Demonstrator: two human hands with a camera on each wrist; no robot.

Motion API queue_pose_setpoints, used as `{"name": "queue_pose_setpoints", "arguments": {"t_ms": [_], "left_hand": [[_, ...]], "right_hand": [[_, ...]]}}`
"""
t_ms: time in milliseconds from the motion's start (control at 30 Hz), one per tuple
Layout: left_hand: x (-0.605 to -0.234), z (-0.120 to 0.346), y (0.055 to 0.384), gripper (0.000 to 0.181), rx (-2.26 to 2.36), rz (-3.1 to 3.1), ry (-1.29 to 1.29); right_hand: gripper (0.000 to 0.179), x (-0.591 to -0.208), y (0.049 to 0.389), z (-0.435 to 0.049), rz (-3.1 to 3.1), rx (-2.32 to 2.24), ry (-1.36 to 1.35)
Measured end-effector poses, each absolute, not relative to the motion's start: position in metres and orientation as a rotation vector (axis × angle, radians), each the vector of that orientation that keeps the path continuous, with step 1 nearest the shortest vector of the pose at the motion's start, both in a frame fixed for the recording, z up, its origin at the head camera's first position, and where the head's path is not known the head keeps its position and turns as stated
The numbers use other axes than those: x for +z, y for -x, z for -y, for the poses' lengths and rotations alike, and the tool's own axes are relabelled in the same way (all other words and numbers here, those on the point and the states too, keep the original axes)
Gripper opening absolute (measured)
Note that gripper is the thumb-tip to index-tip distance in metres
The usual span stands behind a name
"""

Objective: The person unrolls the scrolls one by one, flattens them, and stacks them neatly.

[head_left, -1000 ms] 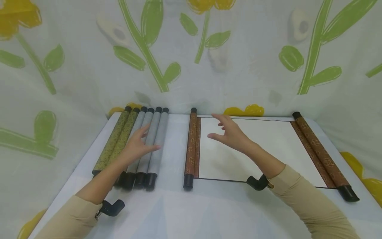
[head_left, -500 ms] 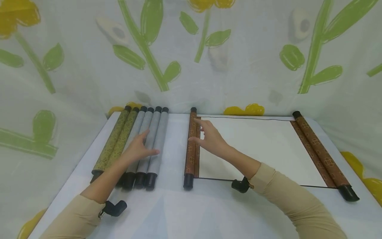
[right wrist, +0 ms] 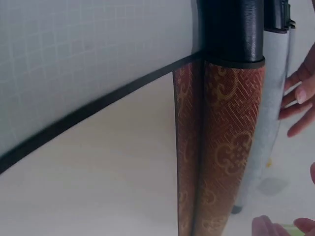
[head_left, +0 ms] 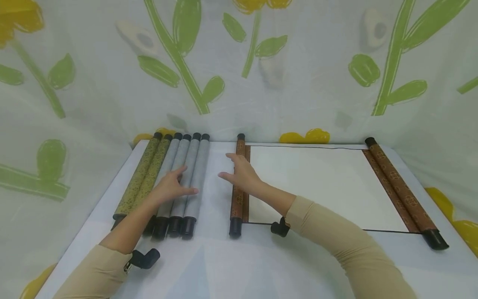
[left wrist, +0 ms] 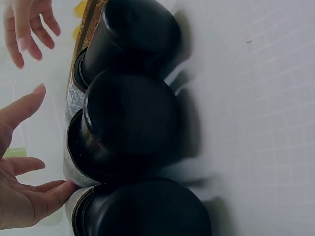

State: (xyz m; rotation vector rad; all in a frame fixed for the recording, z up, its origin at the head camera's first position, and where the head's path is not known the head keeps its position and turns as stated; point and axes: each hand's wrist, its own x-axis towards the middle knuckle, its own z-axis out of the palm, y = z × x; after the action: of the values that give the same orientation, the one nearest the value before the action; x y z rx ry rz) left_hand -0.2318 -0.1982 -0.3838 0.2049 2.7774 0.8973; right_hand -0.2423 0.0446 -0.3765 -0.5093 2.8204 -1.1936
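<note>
My left hand (head_left: 169,189) hovers over several rolled grey scrolls (head_left: 201,166), thumb spread away from the fingers and nothing held. In the left wrist view its fingertips (left wrist: 64,189) are close to a scroll's side; whether they touch I cannot tell. An unrolled scroll with a blank cream sheet (head_left: 310,182) lies to the right, its left brown patterned roll (head_left: 237,203) ending in black knobs. Over that roll extends my right hand (head_left: 244,172), thumb and fingers apart, holding nothing. The right brown roll (head_left: 403,191) lies at the sheet's far side.
Two yellow-green scrolls (head_left: 138,182) lie left of the grey ones, partly behind my left forearm. All rest on a white table (head_left: 220,265). A white curtain (head_left: 310,95) printed with flowers and leaves stands behind the table.
My right hand has moved left from above the cream sheet, across the left brown roll. My left hand has shifted only slightly toward me, and the scrolls stay where they were.
</note>
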Motion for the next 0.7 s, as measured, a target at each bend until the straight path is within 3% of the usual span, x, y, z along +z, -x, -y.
{"name": "queue_pose_setpoints", "arguments": {"t_ms": [700], "left_hand": [[-0.388, 0.202, 0.245, 0.088, 0.760, -2.737, -0.333]], "right_hand": [[0.075, -0.395, 0.252, 0.003, -2.607, -0.963, 0.497]]}}
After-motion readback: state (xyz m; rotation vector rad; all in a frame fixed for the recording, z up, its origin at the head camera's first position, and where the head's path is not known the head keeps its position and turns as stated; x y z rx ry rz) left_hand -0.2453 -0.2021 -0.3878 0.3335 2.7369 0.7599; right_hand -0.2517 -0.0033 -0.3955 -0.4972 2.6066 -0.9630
